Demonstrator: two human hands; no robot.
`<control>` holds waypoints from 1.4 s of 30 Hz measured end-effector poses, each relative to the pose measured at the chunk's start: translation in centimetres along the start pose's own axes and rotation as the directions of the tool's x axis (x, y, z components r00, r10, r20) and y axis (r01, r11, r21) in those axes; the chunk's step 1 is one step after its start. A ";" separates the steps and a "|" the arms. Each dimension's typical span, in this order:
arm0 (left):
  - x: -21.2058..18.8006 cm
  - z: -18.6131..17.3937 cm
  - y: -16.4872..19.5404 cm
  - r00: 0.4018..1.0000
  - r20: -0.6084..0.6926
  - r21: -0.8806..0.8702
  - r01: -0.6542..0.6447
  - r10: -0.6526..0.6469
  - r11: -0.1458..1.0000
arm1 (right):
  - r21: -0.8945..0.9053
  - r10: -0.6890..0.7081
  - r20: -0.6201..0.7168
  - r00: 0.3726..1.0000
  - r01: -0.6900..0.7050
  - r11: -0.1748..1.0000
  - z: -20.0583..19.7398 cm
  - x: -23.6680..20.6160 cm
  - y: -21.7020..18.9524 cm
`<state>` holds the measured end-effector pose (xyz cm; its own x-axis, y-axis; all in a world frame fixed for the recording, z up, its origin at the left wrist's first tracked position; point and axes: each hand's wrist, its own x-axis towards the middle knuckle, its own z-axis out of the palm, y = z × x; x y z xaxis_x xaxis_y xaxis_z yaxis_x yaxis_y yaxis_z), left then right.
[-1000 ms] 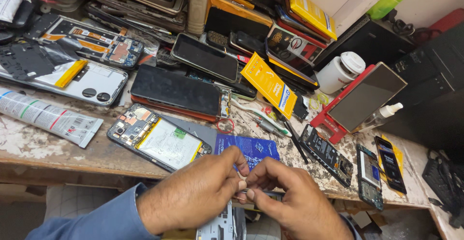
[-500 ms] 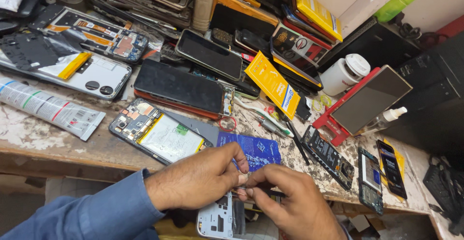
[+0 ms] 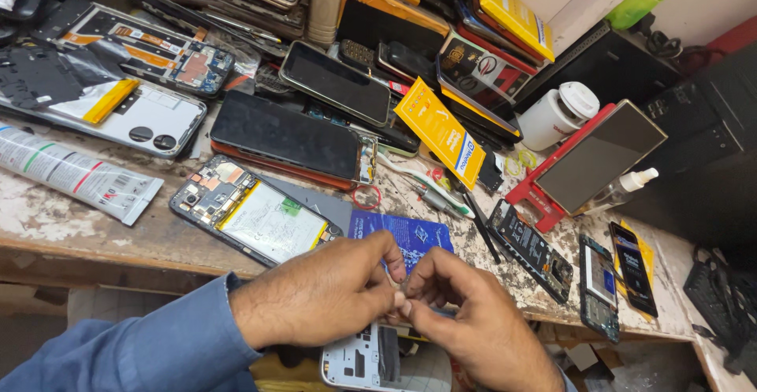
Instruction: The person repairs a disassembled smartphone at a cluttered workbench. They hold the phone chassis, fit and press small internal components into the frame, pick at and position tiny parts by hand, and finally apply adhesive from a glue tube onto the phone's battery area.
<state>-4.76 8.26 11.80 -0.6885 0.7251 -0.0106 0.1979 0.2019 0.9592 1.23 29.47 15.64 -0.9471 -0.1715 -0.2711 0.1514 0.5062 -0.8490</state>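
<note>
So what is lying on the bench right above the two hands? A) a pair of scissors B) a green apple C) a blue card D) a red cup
C: a blue card lies flat on the bench just beyond the fingertips of the left hand and right hand, beside an opened phone.

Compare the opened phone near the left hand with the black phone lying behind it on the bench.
The opened phone lies with its back off, showing a pale battery and circuit board; the black phone shows only a dark, blank screen. The opened phone sits at the bench's front edge, just beyond the left hand; the black phone lies farther back. Both lie flat, angled alike.
</note>
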 end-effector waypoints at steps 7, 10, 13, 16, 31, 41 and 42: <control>0.0 0.4 0.4 0.998 -0.065 0.166 -0.006 0.017 0.986 | -0.009 0.044 0.006 0.999 -0.044 0.999 -0.1 0.1 0.1; 0.1 0.3 0.4 0.997 -0.072 0.162 -0.006 0.017 0.987 | 0.053 0.021 0.030 0.999 -0.023 0.998 -0.3 0.1 0.2; 0.3 0.1 0.5 0.999 -0.051 0.132 0.023 -0.016 0.991 | 0.076 0.007 0.047 0.999 -0.010 0.997 -0.5 0.2 0.1; 0.4 0.0 0.7 0.997 -0.018 0.121 0.079 -0.078 0.989 | 0.015 0.006 0.033 0.999 -0.007 1.000 -0.5 0.3 -0.1; 0.9 -0.4 -0.9 0.992 0.069 -0.035 0.110 -0.107 0.993 | -0.130 -0.078 0.034 0.996 0.082 0.988 0.4 0.4 0.2; 0.9 -0.6 -1.5 0.986 0.083 -0.055 0.146 -0.141 0.988 | -0.105 -0.038 0.025 0.999 0.040 0.994 1.3 0.5 0.4; 0.9 -0.7 -1.5 0.987 0.087 -0.064 0.143 -0.137 0.988 | -0.123 -0.036 0.019 0.999 0.038 0.992 1.3 0.5 0.4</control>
<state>-6.12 8.18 10.56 -0.6459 0.7451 -0.1662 0.0527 0.2607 0.9640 1.22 28.45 14.58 -0.9463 -0.2058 -0.2494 0.0795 0.5995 -0.7964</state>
